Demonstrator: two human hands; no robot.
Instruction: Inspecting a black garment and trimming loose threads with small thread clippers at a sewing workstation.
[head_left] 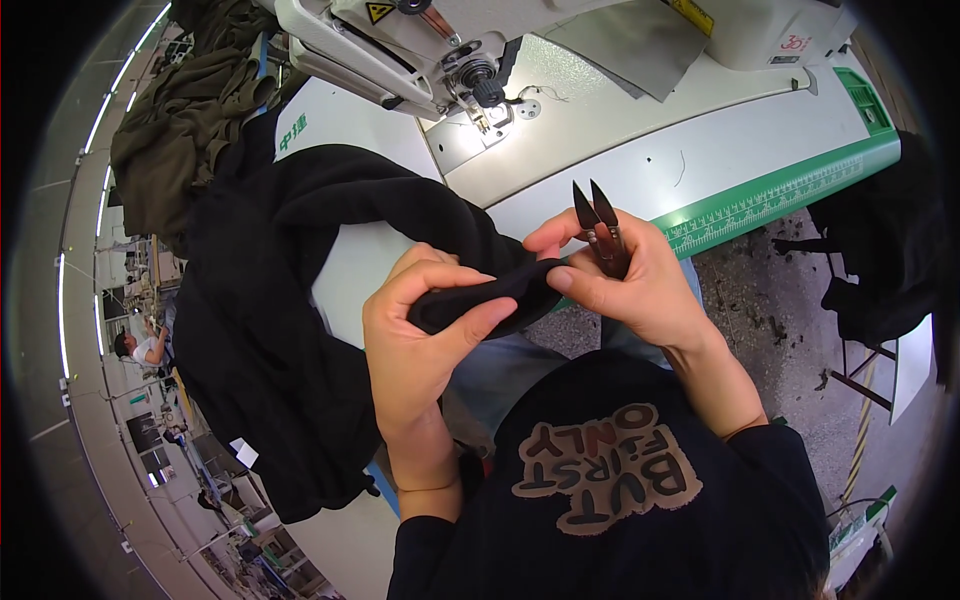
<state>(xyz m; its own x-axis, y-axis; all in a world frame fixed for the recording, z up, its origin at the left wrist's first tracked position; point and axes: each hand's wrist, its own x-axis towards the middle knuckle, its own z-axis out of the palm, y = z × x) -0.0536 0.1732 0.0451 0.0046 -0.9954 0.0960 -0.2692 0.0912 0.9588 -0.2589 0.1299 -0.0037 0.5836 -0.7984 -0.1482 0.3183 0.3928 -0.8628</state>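
Black garment (270, 330): draping off the near edge of the white sewing table (640, 150) and hanging toward the person's lap, one folded edge being held up between both hands. Left hand (420, 330): pinching that edge tightly between thumb and curled fingers. Right hand (625, 285): gripping the edge's other end while also clasping thread snips (600, 235), blades pointing up. Sewing machine (420, 50): sitting behind, beside grey fabric (630, 40).
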